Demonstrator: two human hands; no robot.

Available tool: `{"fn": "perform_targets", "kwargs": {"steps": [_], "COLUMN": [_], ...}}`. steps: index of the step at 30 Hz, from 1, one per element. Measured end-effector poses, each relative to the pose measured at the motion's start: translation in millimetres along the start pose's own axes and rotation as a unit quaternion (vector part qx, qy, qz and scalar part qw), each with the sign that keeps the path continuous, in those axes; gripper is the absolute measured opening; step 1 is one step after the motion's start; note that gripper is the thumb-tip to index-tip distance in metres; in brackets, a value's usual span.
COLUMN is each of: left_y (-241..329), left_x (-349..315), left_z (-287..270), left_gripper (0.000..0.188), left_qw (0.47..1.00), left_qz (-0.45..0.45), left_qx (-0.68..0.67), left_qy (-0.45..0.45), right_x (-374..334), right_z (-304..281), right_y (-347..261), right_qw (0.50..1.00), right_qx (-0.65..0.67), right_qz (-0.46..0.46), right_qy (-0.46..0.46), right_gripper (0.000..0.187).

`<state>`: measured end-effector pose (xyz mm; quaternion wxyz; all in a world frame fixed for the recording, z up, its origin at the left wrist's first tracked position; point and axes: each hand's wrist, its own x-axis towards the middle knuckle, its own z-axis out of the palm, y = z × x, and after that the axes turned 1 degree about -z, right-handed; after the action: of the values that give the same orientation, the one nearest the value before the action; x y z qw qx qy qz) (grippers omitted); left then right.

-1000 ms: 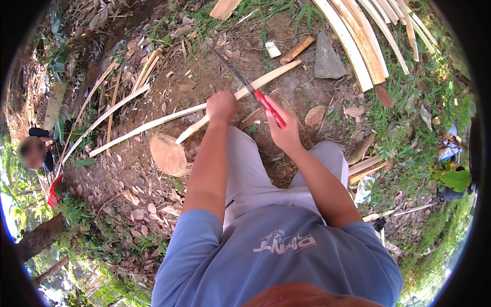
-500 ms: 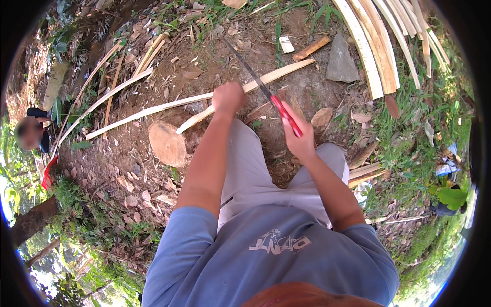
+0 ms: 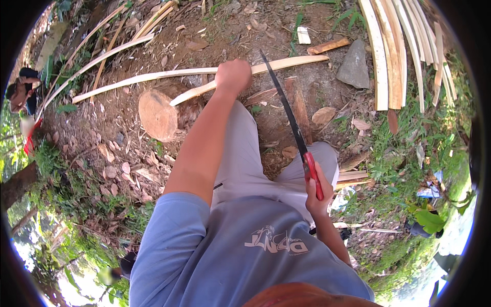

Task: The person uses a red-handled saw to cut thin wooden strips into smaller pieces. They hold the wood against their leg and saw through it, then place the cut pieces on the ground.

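Observation:
My left hand (image 3: pixel 233 78) is closed round a pale, narrow wooden strip (image 3: pixel 296 61), pressing it down ahead of my knees. The strip's left end rests by the cut face of a log (image 3: pixel 157 115). In my right hand (image 3: pixel 318 190), beside my right knee, is the red handle of a handsaw (image 3: pixel 291 115). Its dark, narrow blade points away from me, and the tip part crosses the strip just right of my left hand. Whether the teeth touch the wood I cannot tell. Another long strip (image 3: pixel 140 78) reaches left from behind my left hand.
A bundle of pale strips (image 3: pixel 381 61) lies at the far right, beside a grey stone (image 3: pixel 354 65). More strips (image 3: pixel 110 48) lie far left. A brown board piece (image 3: pixel 298 107) is on the soil between my knees. A person (image 3: pixel 25 92) is at the left edge.
My right hand has drawn the saw back toward my body, so only the blade's tip part now crosses the strip. My left hand still grips the strip. The view has shifted slightly.

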<state>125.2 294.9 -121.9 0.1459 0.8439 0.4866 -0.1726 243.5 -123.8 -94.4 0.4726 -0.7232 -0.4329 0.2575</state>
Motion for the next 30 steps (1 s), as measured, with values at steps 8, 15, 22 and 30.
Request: {"fn": "perform_targets", "kwargs": {"steps": [8, 15, 22, 30], "left_y": [-3.5, -1.5, -6.5, -7.0], "left_x": [2.7, 1.3, 4.2, 11.1], "left_z": [-2.2, -3.0, 5.1, 24.2], "left_gripper": [0.024, 0.029, 0.025, 0.022], "left_qw": [0.999, 0.999, 1.000, 0.994], "left_qz": [0.002, -0.006, -0.004, 0.025], "left_qx": [-0.029, -0.012, -0.005, 0.040], "left_qy": [-0.012, -0.030, 0.006, 0.102], "right_x": [160.1, 162.0, 6.9, 15.8], "right_z": [98.6, 104.5, 0.5, -40.9], "right_y": [-2.8, 3.3, -14.1, -68.4], "right_qw": [0.996, 0.995, 0.995, 0.995], "right_qx": [0.081, 0.087, 0.033, 0.043], "right_qz": [-0.033, -0.034, 0.088, 0.082], "right_qy": [0.027, 0.030, -0.016, -0.046], "right_gripper": [0.044, 0.045, 0.047, 0.049]}}
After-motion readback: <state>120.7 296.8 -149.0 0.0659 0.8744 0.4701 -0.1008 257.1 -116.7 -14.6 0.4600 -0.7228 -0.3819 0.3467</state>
